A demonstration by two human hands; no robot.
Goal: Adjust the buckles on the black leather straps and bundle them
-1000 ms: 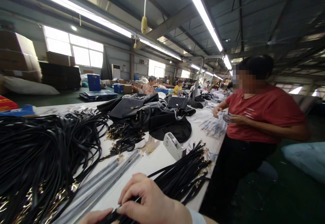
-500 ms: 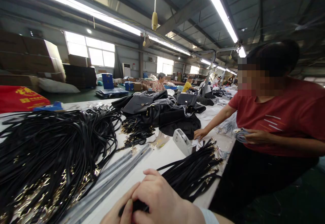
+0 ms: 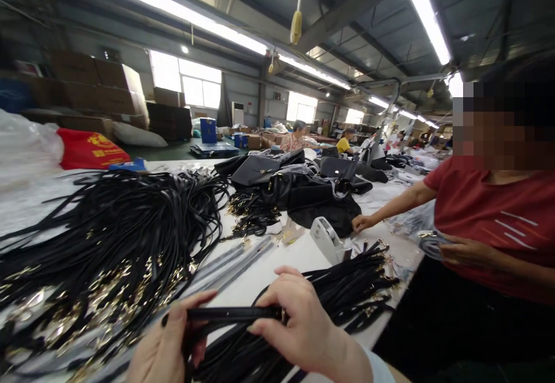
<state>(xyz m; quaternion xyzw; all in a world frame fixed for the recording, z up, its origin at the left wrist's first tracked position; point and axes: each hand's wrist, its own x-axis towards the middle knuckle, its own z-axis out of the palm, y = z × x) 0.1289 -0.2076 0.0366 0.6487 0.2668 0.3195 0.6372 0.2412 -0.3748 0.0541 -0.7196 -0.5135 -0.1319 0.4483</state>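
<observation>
Both my hands grip one black strap stretched level between them at the bottom of the view. My left hand pinches its left end with thumb and fingers. My right hand is closed round its right end, beside a small gold fitting. Beneath them lies a bundle of black straps with gold clasps, running toward the table's right edge. A large heap of black straps with gold hardware covers the table to my left.
A white tape dispenser stands mid-table by a co-worker's reaching hand. That person in a red shirt stands at the right. Black handbags are piled beyond; grey strips lie on the white table. Cartons are stacked at far left.
My hands have come apart and risen, drawing one black strap out straight between them. The view has swung left. The co-worker's hand has reached over to the tape dispenser.
</observation>
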